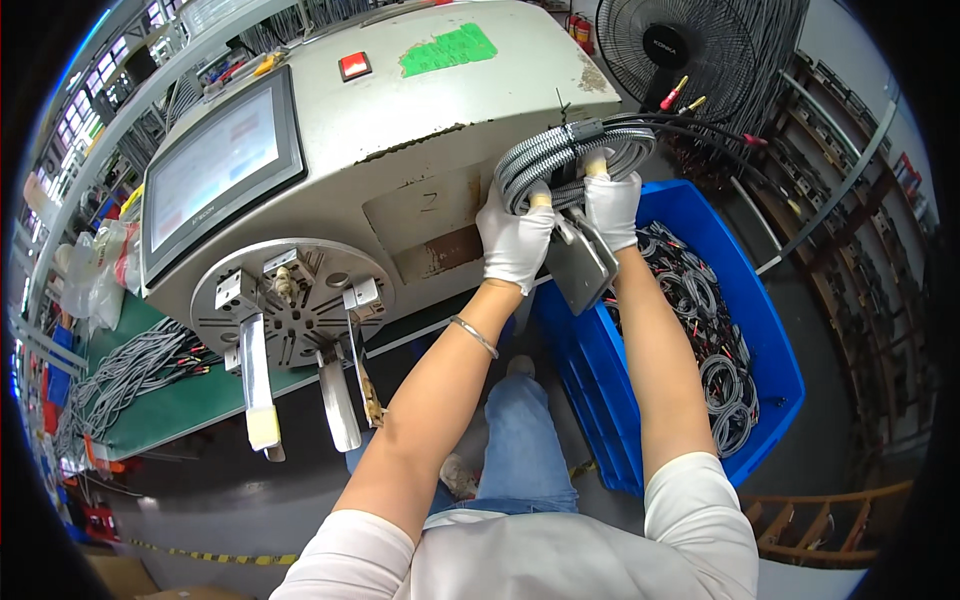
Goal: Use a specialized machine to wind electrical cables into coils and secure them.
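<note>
A coil of grey braided cable (535, 165) is held up in front of the cream-coloured machine, level with its right end. My left hand (515, 240), in a white glove with bare fingertips, is closed on the coil's near left side. Gloved the same way, my right hand (612, 205) grips the coil's right side. Black cable ends (690, 122) with red and yellow tips stick out to the right. Just below the coil, between my hands, is a dark flat metal plate (583, 268). Parts of the fingers are hidden behind the cable.
A blue bin (790, 390) with several coiled cables (725, 385) stands at the right. The machine (400, 110) carries a screen (220, 170) and a slotted metal disc (300, 325) with protruding arms. Loose cables (130, 375) lie on a green table at the left. A black fan (670, 50) stands behind.
</note>
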The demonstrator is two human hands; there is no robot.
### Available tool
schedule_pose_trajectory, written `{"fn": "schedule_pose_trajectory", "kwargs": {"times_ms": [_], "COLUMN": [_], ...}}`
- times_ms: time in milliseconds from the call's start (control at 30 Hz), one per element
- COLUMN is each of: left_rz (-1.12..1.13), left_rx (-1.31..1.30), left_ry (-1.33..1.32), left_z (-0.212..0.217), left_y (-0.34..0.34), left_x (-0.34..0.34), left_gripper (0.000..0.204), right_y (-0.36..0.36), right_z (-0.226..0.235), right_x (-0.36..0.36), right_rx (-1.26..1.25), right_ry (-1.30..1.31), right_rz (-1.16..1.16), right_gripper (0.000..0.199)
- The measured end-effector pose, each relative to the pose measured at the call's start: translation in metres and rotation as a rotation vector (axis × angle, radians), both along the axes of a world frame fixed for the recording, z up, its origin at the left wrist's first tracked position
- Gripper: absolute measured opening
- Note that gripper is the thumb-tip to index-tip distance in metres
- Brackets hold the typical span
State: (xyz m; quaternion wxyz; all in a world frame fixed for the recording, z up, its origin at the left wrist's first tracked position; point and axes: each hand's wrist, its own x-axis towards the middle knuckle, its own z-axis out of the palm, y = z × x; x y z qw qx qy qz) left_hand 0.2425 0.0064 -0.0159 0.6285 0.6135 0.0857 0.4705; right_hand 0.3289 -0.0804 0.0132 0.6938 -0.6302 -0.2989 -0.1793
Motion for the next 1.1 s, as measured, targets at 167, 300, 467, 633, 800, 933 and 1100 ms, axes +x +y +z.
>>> {"fn": "schedule_pose_trajectory", "kwargs": {"times_ms": [167, 300, 467, 633, 800, 933, 1100], "left_rz": [0.073, 0.022, -0.060, -0.074, -0.465, -0.772, -0.305], "left_rx": [0.075, 0.032, -0.070, -0.150, -0.224, -0.148, 0.310], "left_ry": [-0.085, -0.113, -0.101, -0.019, 0.406, 0.772, 0.567], "left_z": [-0.007, 0.000, 0.011, 0.014, 0.059, 0.057, 0.005], "left_y": [-0.002, -0.004, -0.007, -0.007, -0.028, -0.039, -0.059], "left_x": [0.004, 0.001, -0.006, -0.015, -0.112, -0.177, -0.221], "left_gripper": [0.017, 0.021, 0.026, 0.019, 0.017, 0.018, 0.047], "right_y": [0.010, 0.008, 0.007, -0.005, -0.083, -0.142, -0.149], "right_z": [-0.032, -0.033, -0.014, 0.004, 0.059, 0.035, 0.006], "right_x": [0.032, 0.037, 0.016, -0.007, -0.088, -0.152, -0.215], "right_rx": [0.156, 0.034, 0.061, 0.018, -0.065, 0.361, 0.806], "right_ry": [-0.128, -0.120, 0.029, 0.072, 0.056, 0.542, 1.165], "right_rz": [0.044, -0.012, -0.008, 0.027, 0.226, 1.191, 1.251], "right_gripper": [0.017, 0.014, 0.015, 0.020, 0.022, 0.035, 0.045]}}
